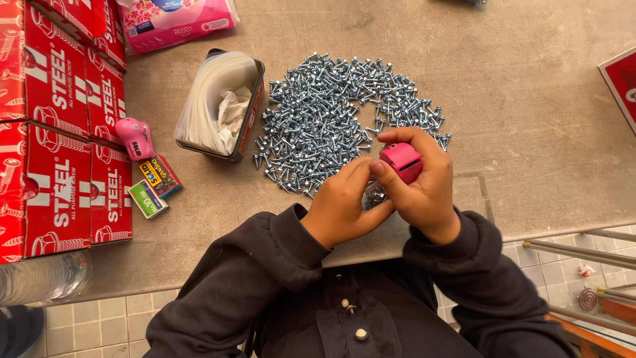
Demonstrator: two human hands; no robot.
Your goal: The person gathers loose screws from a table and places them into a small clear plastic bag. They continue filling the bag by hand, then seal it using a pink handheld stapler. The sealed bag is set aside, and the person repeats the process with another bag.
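My right hand (424,182) grips a small pink stapler (401,161) just in front of a wide pile of silver hex-head screws (331,113) on the grey table. My left hand (341,202) is closed around something shiny, apparently a small clear packet of screws (375,195), pressed against the stapler's mouth. Both hands touch each other near the table's front edge. Dark sleeves cover both forearms.
A metal tin (255,113) holding clear plastic bags stands left of the pile. A second pink stapler (135,138) and two small staple boxes (154,185) lie beside stacked red cartons (56,132). A pink tissue pack (179,20) lies at the back, a red box (623,83) at right.
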